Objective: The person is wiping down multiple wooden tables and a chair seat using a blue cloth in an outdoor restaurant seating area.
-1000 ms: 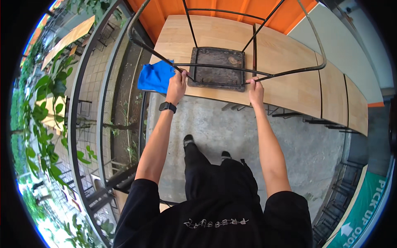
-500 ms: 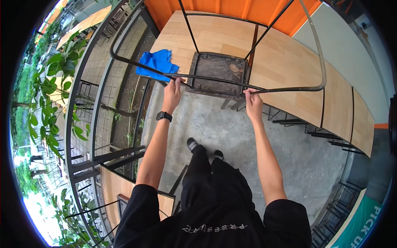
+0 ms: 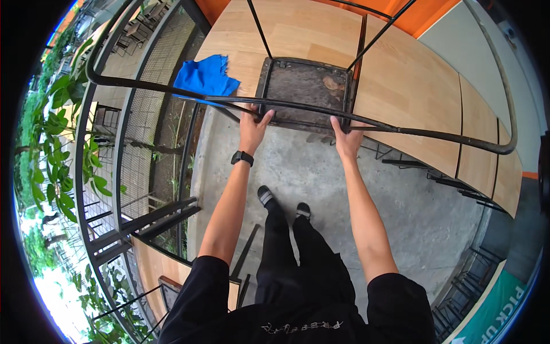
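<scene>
One upside-down metal-framed stool [image 3: 307, 89] at the wooden table [image 3: 246, 34]'s near edge, left hand [image 3: 252, 132] and right hand [image 3: 348, 142] each kinda half-curled round a near corner, fingertips partly hidden. One blue cloth [image 3: 205, 76], table's near-left corner.

blue cloth [image 3: 207, 76], mottled stool seat [image 3: 306, 87], perhaps brown

The pale wooden tabletop [image 3: 412, 86] stretches ahead of both hands, dark seams crossing it beyond and right of the right hand [image 3: 346, 137]. A crumpled blue cloth [image 3: 206, 75] lies on it, ahead and left of the left hand [image 3: 252, 127]; an upturned stool [image 3: 306, 86] overlaps its edge between them.
</scene>
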Motion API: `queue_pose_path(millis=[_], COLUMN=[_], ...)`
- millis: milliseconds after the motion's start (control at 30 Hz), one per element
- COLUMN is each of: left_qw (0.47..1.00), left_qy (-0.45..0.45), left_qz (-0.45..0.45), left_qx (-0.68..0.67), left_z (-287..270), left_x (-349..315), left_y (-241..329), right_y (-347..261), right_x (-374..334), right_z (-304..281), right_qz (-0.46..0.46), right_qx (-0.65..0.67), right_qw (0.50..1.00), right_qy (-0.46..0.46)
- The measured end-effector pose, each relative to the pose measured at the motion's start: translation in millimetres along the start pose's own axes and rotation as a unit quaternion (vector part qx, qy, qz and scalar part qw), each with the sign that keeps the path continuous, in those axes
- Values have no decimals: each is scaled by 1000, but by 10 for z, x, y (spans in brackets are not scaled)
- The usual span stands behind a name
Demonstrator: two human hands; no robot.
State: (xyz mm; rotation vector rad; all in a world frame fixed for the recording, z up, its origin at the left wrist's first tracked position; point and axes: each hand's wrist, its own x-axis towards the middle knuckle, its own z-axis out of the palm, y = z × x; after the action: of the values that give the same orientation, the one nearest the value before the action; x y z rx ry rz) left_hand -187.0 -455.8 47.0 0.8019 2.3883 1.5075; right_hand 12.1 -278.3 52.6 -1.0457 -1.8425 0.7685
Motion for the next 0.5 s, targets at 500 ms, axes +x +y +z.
queue_pose_path(millis=[500], left_qw=[985], left_qy=[18], left_qz=[-39], left_qx=[-167], left_z=[-167], left_x=[-387], left_y=[595], right_y=[75], right_x=[-337], right_z=[-359], right_qz=[154], right_qx=[449], right_qw=[875], right_qy=[-89])
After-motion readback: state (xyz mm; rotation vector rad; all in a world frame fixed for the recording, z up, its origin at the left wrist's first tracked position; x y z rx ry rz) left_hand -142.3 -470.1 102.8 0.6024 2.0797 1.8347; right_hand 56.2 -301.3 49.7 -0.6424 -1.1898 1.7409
